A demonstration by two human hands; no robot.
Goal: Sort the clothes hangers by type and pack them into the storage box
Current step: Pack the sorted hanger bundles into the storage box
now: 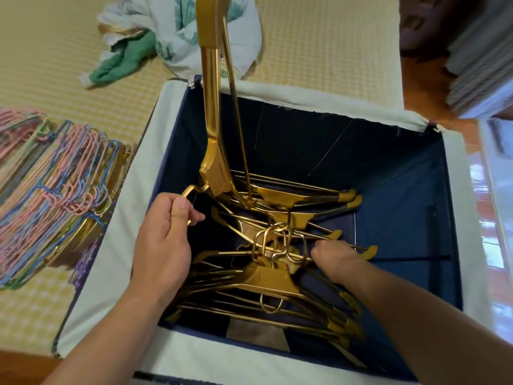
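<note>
The storage box (pixel 452 207) is open, dark blue inside with pale folded-out flaps. Several gold hangers (pixel 273 280) lie piled on its floor. One gold hanger (pixel 212 112) stands on end, rising out of the box toward the top of the view. My left hand (pixel 163 240) is inside the box at its left side, fingers pinched on that upright hanger's hook. My right hand (pixel 336 259) reaches down into the pile, fingers closed around a hanger there; its fingertips are hidden.
A stack of thin wire hangers (pixel 52 195) in pink, blue, green and purple lies on the yellow checked mat left of the box. A crumpled white and green cloth (pixel 155 37) lies behind the box. A stack of folded fabric (pixel 483 56) sits at the upper right.
</note>
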